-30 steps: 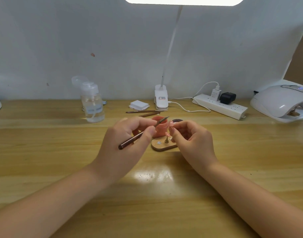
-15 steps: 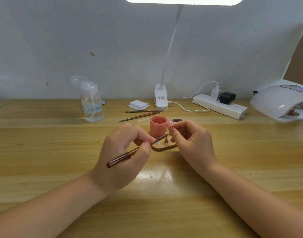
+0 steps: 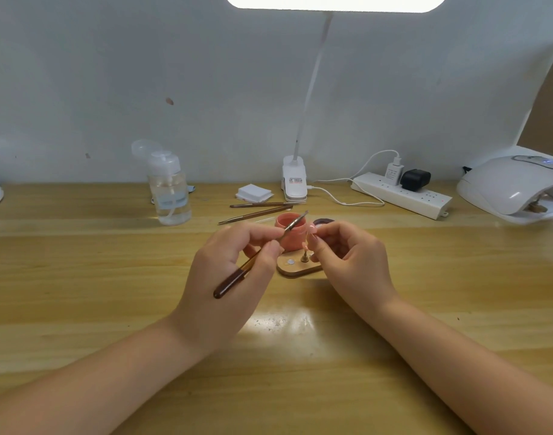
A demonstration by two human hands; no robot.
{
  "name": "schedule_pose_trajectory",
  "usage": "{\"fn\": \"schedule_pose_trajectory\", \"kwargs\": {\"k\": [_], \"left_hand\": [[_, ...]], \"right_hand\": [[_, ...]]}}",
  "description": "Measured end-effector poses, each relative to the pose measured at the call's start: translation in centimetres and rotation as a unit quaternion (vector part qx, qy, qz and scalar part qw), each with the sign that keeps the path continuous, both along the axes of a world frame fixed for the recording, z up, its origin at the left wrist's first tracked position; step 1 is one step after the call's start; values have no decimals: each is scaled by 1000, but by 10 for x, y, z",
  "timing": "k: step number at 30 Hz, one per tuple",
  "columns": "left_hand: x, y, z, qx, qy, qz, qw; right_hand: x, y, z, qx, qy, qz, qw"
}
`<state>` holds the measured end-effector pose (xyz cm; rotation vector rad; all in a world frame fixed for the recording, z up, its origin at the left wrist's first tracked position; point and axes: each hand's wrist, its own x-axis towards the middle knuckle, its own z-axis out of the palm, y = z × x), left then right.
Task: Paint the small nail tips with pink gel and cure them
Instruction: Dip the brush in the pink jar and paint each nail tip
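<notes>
My left hand (image 3: pixel 225 271) pinches a brown-handled brush (image 3: pixel 237 274); its metal tip points up and right, over the mouth of the open pink gel jar (image 3: pixel 290 232). My right hand (image 3: pixel 347 262) pinches a small pink nail tip (image 3: pixel 313 229) just right of the jar. Between my hands lies a small wooden holder (image 3: pixel 295 269) with a little upright peg (image 3: pixel 304 257) and a white dot. The jar's dark lid (image 3: pixel 322 221) lies behind my right hand. A white curing lamp (image 3: pixel 513 189) stands at the far right.
Two spare brushes (image 3: pixel 256 210) and a stack of white pads (image 3: pixel 254 193) lie behind the jar. A clear pump bottle (image 3: pixel 170 191) stands back left. A clip lamp base (image 3: pixel 294 180), its cable and a power strip (image 3: pixel 400 194) line the wall.
My left hand has raised the brush tip from down by the wooden holder back up over the pink jar. My right hand has stayed where it was.
</notes>
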<state>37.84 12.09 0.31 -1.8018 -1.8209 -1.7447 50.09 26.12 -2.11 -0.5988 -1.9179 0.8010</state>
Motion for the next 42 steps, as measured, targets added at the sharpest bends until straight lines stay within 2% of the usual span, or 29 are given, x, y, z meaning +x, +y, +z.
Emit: {"fn": "schedule_pose_trajectory", "kwargs": {"k": [3, 8, 13, 18, 23, 26, 30, 35, 42], "left_hand": [[-1, -1, -3, -11, 26, -7, 1000], [-1, -1, -1, 15, -3, -9, 1000], [-2, -2, -5, -3, 20, -8, 1000], [0, 0, -3, 9, -19, -11, 1000], [0, -3, -6, 6, 9, -19, 1000], [-6, -3, -6, 27, -34, -15, 999], [-17, 2, -11, 35, -153, 8, 988], [-30, 12, -18, 42, -230, 34, 972], [-28, 12, -21, 27, -211, 22, 977]], "right_hand": [[0, -1, 0, 8, -5, 4, 1000], [0, -1, 1, 6, -3, 2, 1000], [1, -1, 1, -2, 4, -2, 1000], [0, -1, 1, -13, 7, 2, 1000], [1, -1, 3, -37, 16, -7, 999], [3, -1, 6, -64, 45, -25, 997], [2, -6, 10, -82, 74, -14, 994], [-5, -11, 5, -56, -14, 6, 998], [-15, -6, -3, 44, -202, -81, 975]]}}
